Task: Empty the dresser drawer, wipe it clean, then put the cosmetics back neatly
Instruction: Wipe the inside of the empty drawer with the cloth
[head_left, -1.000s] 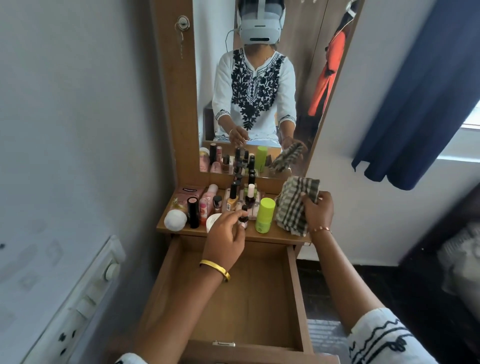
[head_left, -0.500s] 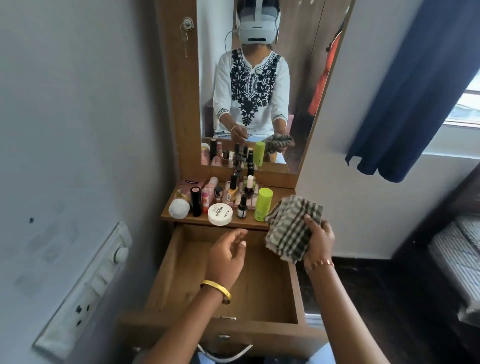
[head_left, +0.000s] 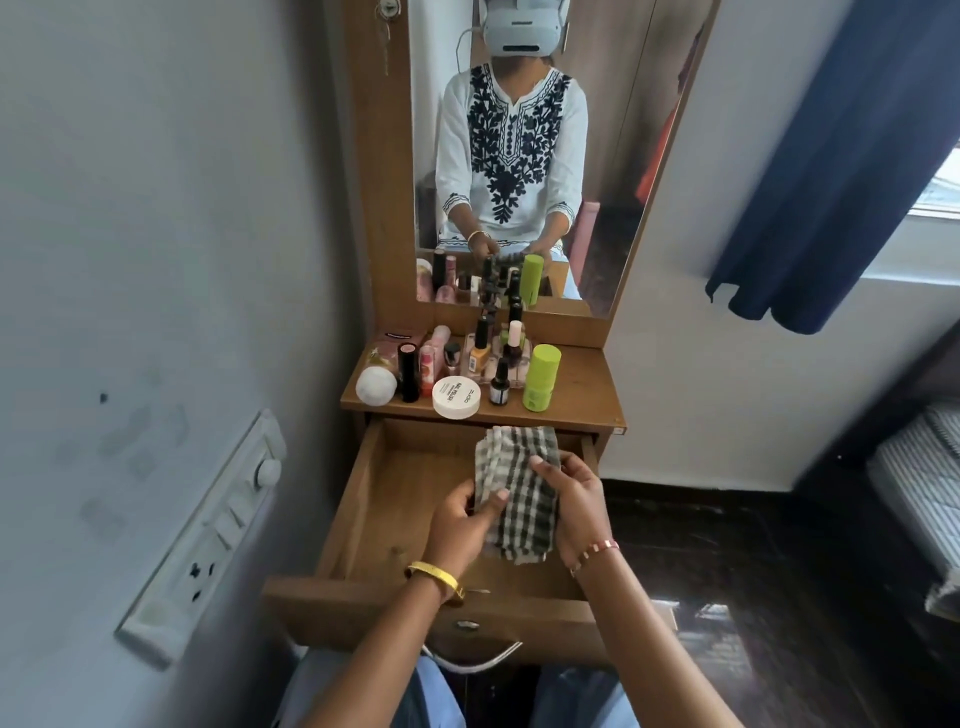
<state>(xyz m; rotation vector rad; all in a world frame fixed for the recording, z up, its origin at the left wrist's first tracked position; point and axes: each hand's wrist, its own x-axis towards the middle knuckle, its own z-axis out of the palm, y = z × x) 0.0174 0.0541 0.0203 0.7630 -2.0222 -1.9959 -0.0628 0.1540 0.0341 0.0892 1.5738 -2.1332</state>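
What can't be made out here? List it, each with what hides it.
Head view only:
- Drawer floor under the checked cloth, left hand and right hand: covered, so its cleanliness is unknown.
- Drawer handle: partly behind the forearms.
- Round white jar lid print: too small to read fully.
- Rear bottles: hidden behind the front row.
- Bed: cut by the right edge.
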